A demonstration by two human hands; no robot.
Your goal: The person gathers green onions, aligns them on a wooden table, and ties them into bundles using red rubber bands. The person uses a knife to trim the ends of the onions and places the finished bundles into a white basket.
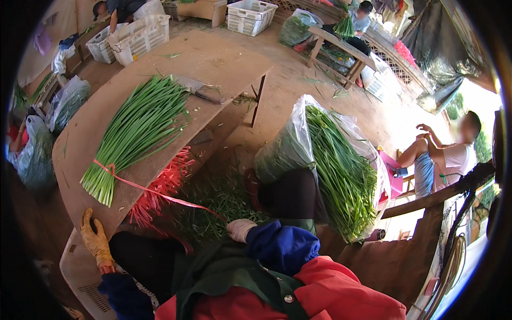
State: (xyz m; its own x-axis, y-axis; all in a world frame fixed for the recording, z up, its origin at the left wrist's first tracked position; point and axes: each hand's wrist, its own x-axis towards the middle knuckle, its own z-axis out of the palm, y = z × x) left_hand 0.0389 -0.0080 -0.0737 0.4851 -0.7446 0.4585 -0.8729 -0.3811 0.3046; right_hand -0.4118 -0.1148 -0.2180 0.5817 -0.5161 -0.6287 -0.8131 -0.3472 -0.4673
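On the wooden table (pixel 224 52) lies a bundle of green garlic chives (pixel 140 120), with a pink plastic tie (pixel 105 167) around its pale stem end. The tie's long tail runs taut to my right hand (pixel 240 230), gloved in a whitish glove and closed on it near my lap. My left hand (pixel 94 236), in a yellowish glove, rests at the table's near left corner with its fingers apart, holding nothing. A cleaver (pixel 200 89) lies beyond the bundle's leaf tips. Many pink strips (pixel 162 192) hang below the table edge.
A clear plastic bag (pixel 288 140) packed with chives stands to my right. Cut leaves (pixel 216 200) lie on the ground between my legs. A white plastic crate (pixel 80 276) is at lower left. A person (pixel 456 156) sits at the right; others work farther back near crates and a bench (pixel 340 46).
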